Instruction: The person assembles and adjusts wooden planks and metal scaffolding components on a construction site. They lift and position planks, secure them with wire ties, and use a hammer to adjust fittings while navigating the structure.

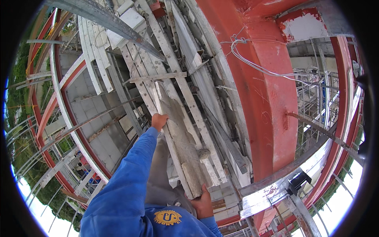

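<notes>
A long, narrow grey slab (pixel 178 136), rough and cement-coloured with a pale side edge, slants between my two hands above the walkway. My left hand (pixel 159 121) is closed on its left edge, around the middle of its length. At the near end, my right hand (pixel 204 202) grips the lower right corner, its thumb up along the side. My fingers under the slab are hidden. Beneath and beyond it run spotted scaffold planks (pixel 189 96), with a short wooden crosspiece (pixel 158 77) lying across them just past the slab's far end.
A large red steel beam (pixel 256 102) rises on the right, with loose wires (pixel 252 65) tied round it. A diagonal metal pole (pixel 114 23) crosses the upper left, near pale blocks (pixel 128 25). Open scaffolding and a drop lie left, beside a curved red-and-white frame (pixel 65 98).
</notes>
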A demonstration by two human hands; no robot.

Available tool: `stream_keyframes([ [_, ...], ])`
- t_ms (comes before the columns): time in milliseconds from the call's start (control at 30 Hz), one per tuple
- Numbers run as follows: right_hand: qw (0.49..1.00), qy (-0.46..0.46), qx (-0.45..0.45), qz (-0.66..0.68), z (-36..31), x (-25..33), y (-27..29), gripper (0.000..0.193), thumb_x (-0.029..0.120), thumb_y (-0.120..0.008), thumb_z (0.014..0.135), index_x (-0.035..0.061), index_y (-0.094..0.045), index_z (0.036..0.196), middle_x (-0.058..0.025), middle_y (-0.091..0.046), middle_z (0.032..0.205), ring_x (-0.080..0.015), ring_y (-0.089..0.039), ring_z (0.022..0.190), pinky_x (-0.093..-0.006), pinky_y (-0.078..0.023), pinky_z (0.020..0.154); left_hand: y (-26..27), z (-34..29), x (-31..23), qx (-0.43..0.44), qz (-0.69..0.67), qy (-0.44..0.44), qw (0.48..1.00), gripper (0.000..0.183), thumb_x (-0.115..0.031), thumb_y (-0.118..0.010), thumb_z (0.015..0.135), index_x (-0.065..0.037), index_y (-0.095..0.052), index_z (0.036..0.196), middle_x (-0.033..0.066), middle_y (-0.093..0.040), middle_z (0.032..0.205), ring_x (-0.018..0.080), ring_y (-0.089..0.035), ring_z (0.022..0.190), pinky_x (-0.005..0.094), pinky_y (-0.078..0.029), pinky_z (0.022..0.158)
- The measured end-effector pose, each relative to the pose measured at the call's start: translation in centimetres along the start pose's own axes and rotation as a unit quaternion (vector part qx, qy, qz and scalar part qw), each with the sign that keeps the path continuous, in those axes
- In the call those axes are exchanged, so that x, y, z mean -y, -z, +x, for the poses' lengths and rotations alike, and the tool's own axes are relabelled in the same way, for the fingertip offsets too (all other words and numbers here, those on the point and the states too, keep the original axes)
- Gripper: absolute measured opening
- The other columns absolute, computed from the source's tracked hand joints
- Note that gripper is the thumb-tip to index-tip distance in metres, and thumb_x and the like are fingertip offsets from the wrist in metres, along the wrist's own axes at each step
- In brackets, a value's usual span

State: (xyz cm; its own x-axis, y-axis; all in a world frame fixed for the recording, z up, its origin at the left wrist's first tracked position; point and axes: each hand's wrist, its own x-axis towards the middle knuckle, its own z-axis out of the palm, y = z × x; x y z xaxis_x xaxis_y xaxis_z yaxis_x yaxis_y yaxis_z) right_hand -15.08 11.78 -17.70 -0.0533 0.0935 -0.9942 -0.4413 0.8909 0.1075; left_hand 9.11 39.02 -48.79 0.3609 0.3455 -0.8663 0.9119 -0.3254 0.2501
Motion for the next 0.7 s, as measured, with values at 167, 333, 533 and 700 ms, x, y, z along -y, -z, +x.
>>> stream_keyframes([
  [167,0.992,-0.047,-0.121,-0.005,2.3,0.8,1.1,0.046,0.042,-0.056,0.107,0.02,-0.057,0.147,-0.0075,-0.067,0.141,-0.0346,-0.065,0.122,-0.0615,-0.045,0.097,-1.1,-1.4,1.1,-0.044,0.05,-0.056,0.996,0.052,-0.036,-0.082,0.08,0.014,-0.074,0.091,0.0323,-0.075,0.091,0.0411,-0.077,0.087,0.0479,-0.06,0.077],
  [333,0.964,0.099,-0.097,-0.227,2.4,1.4,4.1,0.041,0.046,-0.067,0.098,0.0225,-0.066,0.131,-0.005,-0.072,0.125,-0.0313,-0.066,0.11,-0.0582,-0.048,0.086,-2.9,-3.4,1.3,-0.044,0.065,-0.079,0.994,0.056,-0.043,-0.077,0.08,0.012,-0.076,0.089,0.036,-0.073,0.092,0.0474,-0.075,0.094,0.0502,-0.059,0.087],
  [533,0.98,-0.003,-0.175,-0.098,4.7,2.2,5.9,0.037,0.046,-0.072,0.094,0.0242,-0.069,0.123,-0.0024,-0.072,0.119,-0.0301,-0.063,0.108,-0.0559,-0.047,0.085,-2.5,-4.1,0.6,-0.019,0.029,-0.07,0.997,0.071,-0.051,-0.079,0.084,0.015,-0.071,0.108,0.0338,-0.075,0.102,0.0459,-0.075,0.102,0.051,-0.059,0.089],
  [700,0.967,0.065,-0.138,-0.203,6.2,2.0,9.1,0.043,0.048,-0.069,0.096,0.0243,-0.067,0.131,-0.0044,-0.07,0.13,-0.0339,-0.064,0.115,-0.0597,-0.047,0.086,-0.4,2.6,-1.4,-0.024,-0.003,0.018,1.0,0.105,-0.063,-0.082,0.084,0.016,-0.046,0.143,0.034,-0.066,0.129,0.0432,-0.07,0.118,0.0556,-0.064,0.083],
])
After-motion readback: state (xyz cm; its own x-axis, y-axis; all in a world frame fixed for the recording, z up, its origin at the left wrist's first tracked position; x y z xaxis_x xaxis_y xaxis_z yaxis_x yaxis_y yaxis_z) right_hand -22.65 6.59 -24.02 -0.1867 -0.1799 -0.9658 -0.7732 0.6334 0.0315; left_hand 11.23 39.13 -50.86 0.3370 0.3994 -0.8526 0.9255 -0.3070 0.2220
